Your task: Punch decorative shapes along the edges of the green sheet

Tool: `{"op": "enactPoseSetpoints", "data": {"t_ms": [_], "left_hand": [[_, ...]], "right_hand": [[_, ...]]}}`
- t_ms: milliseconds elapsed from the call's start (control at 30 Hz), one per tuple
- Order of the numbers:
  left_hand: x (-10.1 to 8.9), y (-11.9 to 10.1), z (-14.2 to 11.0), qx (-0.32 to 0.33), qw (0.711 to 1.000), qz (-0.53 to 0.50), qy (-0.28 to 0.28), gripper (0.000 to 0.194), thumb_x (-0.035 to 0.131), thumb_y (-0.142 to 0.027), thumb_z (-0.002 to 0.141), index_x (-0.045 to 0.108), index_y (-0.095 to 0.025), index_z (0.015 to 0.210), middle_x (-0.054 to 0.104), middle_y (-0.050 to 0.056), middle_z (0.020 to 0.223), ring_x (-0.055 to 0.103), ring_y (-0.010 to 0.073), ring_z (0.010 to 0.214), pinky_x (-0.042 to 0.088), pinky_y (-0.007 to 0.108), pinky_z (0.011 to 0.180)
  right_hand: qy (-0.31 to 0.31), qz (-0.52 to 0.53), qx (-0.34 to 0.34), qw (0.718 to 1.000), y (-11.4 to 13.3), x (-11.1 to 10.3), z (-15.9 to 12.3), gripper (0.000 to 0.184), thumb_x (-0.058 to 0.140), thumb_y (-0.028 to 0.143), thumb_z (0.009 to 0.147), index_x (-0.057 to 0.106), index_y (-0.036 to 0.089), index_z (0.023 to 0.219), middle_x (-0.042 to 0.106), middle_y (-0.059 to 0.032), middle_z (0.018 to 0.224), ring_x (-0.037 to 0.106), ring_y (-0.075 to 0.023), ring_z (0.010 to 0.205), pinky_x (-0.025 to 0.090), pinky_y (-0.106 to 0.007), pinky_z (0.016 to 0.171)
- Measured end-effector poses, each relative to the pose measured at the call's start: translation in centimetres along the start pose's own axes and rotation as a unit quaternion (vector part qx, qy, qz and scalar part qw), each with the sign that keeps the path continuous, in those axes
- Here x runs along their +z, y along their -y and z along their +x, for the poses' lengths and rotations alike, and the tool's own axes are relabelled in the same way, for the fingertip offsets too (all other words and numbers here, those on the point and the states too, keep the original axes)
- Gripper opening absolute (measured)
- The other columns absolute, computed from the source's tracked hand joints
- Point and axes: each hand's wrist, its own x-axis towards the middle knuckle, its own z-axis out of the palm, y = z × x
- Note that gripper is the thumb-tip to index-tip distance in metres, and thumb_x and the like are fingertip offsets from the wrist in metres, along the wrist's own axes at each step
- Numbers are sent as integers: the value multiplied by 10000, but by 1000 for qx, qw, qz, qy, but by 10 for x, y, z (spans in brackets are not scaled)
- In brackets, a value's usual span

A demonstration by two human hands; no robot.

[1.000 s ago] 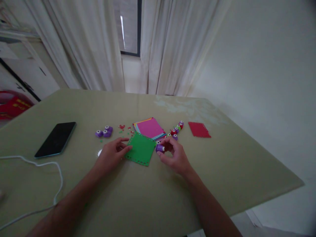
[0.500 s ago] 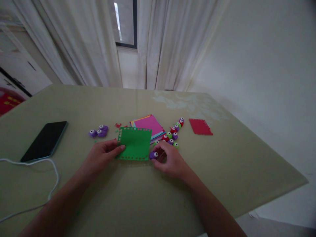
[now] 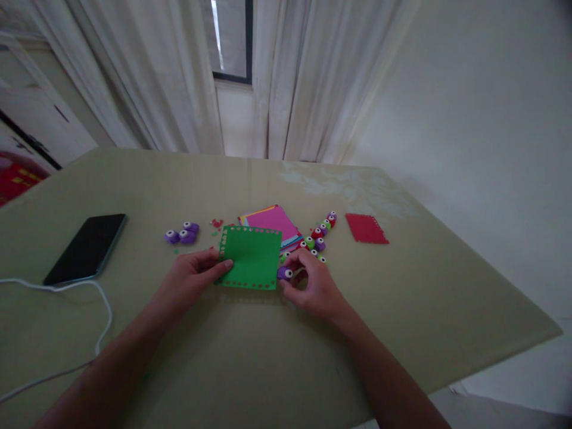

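My left hand (image 3: 192,275) pinches the left edge of a green square of paper (image 3: 252,259), thumb on top. Small punched shapes run along the paper's top, left and bottom edges. At its right edge, my right hand (image 3: 311,279) grips a small purple craft punch (image 3: 285,273) with an eye-like button, between thumb and fingers. Whether the paper sits inside the punch's slot, I cannot tell. Behind my right hand lies a row of red, green and purple punches (image 3: 317,233), partly hidden by the fingers. A stack of coloured paper (image 3: 272,219) is partly covered by the green sheet.
Several purple punches (image 3: 182,233) stand at the left. Small red paper cut-outs (image 3: 217,223) lie behind the green sheet. A red punched paper (image 3: 366,229) rests at the right. On the left are a dark tablet (image 3: 87,249) and a white cable (image 3: 106,310).
The whole view has shifted slightly. Both hands keep their hold on the green paper and the purple punch, with the punch still at the paper's right edge.
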Motion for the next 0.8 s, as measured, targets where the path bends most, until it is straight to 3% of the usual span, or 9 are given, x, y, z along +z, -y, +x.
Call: {"op": "enactPoseSetpoints", "data": {"t_ms": [567, 800], "left_hand": [[3, -5, 0, -14, 1000, 6, -3, 347, 817, -558, 725, 806, -232, 841, 835, 48, 886, 746, 269, 794, 574, 372, 754], [-1, -3, -1, -15, 1000, 26, 3, 353, 786, -559, 779, 804, -219, 874, 829, 41, 893, 730, 243, 786, 540, 330, 731]], "right_hand": [[29, -20, -32, 999, 0, -4, 0, 251, 763, 142, 811, 658, 192, 1033, 659, -34, 1028, 664, -141, 802, 585, -266, 717], [41, -36, -48, 997, -2, -4, 0, 232, 792, 143, 828, 710, 189, 1039, 663, -58, 1073, 672, -166, 886, 596, -286, 766]]}}
